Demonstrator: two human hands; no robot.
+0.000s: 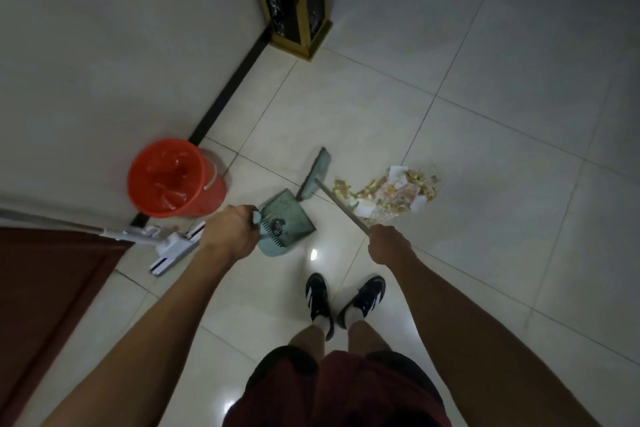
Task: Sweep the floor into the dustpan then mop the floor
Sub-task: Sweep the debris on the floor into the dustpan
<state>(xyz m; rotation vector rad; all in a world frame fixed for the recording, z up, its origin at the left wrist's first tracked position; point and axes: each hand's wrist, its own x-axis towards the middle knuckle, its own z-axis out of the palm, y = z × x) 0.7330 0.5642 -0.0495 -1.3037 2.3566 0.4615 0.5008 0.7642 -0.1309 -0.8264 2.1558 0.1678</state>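
Gripping firmly: our right hand (388, 243) is clenched round the broom handle (343, 206); our left hand (231, 232) is clenched on the top of the dustpan (287, 224) handle. Neither is released.

Obs., head view:
- Broom head (314, 174) sits on the floor, just beyond the dustpan's far corner, near touching it. Long axis of the head runs away from us, roughly parallel to the dustpan's right edge.
- Debris pile (391, 192) (gold flakes, paper scraps, wrapper) lies to the right of the broom head, with the handle crossing in front of its left end. Pile is on the far side of the right hand, well right of the dustpan mouth.
- Dustpan rests on tile w/ something small and dark inside; can't identify it.
- Mop (173, 246) lies by the wall at left, untouched. Red bucket (175, 178) stands beside it, near the wall.

Assessment: broom head is on the wrong side of the pile, i.e. between pile and pan. We judge the next move req. lifting the head over to the pile's right edge, then drawing leftward toward the pan. Right hand is nearer the pile; left only steadies the pan. Sweep stage incomplete; mopping not begun.
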